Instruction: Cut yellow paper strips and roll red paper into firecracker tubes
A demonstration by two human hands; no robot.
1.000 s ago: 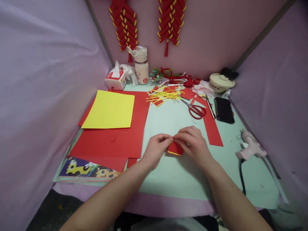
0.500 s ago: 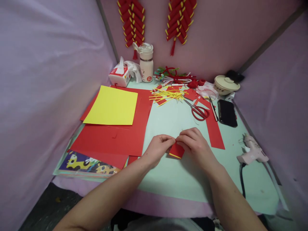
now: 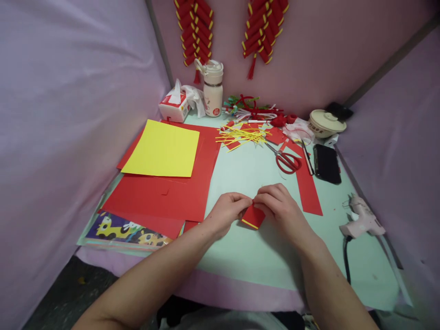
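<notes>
A small red paper piece (image 3: 253, 216) with a yellow strip along its near edge is held just over the pale green tabletop. My left hand (image 3: 228, 211) pinches its far left corner between thumb and fingertips. From the other side, my right hand (image 3: 280, 206) grips the far edge, its fingers curled over the paper. The fingertips of both hands almost meet, and they hide the paper's upper edge. Beyond my hands lie red-handled scissors (image 3: 287, 161) and a pile of thin yellow paper strips (image 3: 244, 135).
On the left, a yellow sheet (image 3: 161, 149) rests on large red sheets (image 3: 144, 199). A glue gun (image 3: 362, 217), a phone (image 3: 327, 163) and a long red strip (image 3: 309, 192) are at right. Behind stand a bottle (image 3: 213, 94), tissue pack (image 3: 174, 107) and lidded bowl (image 3: 326, 123).
The camera view has shifted slightly, so the background sits a little further right. Both hands keep their grip on the red paper piece, with hardly any movement.
</notes>
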